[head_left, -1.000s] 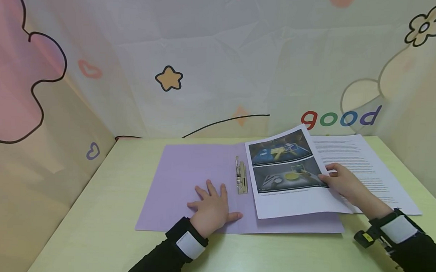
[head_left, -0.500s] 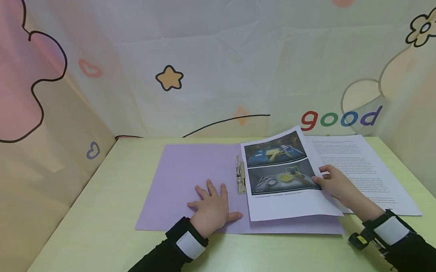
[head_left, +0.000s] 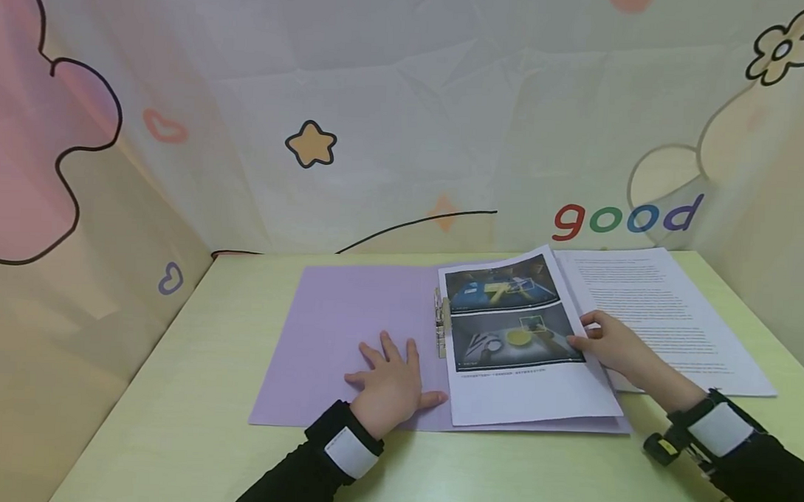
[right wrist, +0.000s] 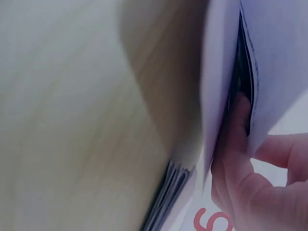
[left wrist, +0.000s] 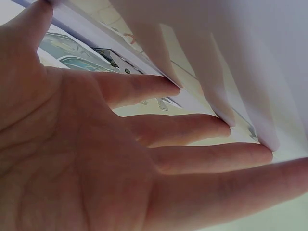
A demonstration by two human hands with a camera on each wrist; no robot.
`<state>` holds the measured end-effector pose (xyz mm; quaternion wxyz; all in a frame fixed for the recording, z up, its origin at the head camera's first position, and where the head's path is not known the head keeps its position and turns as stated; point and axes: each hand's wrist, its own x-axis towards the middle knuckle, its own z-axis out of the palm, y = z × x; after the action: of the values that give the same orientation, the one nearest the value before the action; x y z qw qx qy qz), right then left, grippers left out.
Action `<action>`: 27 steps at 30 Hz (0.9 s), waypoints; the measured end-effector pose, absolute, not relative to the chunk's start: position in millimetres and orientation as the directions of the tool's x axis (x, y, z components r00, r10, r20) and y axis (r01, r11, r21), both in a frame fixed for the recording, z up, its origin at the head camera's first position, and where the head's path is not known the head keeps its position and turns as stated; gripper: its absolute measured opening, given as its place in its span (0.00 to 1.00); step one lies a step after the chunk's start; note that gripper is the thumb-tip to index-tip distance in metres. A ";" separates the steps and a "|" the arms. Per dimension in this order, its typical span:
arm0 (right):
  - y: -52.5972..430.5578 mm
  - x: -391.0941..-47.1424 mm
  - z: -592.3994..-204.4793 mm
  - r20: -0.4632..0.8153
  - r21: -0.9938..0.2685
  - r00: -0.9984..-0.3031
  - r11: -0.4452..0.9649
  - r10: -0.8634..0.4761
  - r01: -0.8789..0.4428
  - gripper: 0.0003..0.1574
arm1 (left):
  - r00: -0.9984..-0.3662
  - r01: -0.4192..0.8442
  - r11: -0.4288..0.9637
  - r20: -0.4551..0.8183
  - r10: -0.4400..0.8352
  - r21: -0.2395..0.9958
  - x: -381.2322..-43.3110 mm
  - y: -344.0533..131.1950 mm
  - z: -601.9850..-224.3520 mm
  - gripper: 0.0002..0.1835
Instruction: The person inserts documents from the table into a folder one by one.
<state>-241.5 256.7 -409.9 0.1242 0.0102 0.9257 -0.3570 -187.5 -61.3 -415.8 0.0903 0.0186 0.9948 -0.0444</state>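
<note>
A purple folder lies spread out on the table, with a metal lever clip along its middle fold. My left hand rests on the folder's left half, fingers spread and straight; the left wrist view shows its palm and fingertips against the cover. At the right, my right hand pinches the right edge of a printed sheet between thumb and fingers. Two dark photos fill its upper part. It covers most of the folder's right half, its left edge overlapping the clip. In the right wrist view, fingers reach under the paper.
A stack of text pages lies right of the folder, partly under the right forearm. The pale wooden table meets a cartoon-printed backdrop behind and at both sides.
My right hand has drawn the printed sheet left and toward the near edge; its left edge now overlaps the clip and it lies lower over the folder. The left hand has stayed put.
</note>
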 end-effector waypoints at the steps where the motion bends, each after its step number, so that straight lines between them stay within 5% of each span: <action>1: 256.6 -241.6 -410.0 -0.236 -0.649 -0.969 0.754 -0.072 0.102 0.37 | -0.983 0.044 0.995 -0.182 0.028 -0.087 -187.5 -61.4 -415.9 0.56; 27: 301.3 -245.7 -407.5 -0.194 -0.684 -0.975 0.727 -0.106 0.057 0.35 | -0.986 0.040 0.992 -0.168 0.020 -0.117 -186.9 -61.2 -414.4 0.56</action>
<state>-245.7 301.3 -407.5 0.1105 -0.0131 0.9227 -0.3691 -186.9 -61.2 -414.4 0.0835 0.0151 0.9946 -0.0600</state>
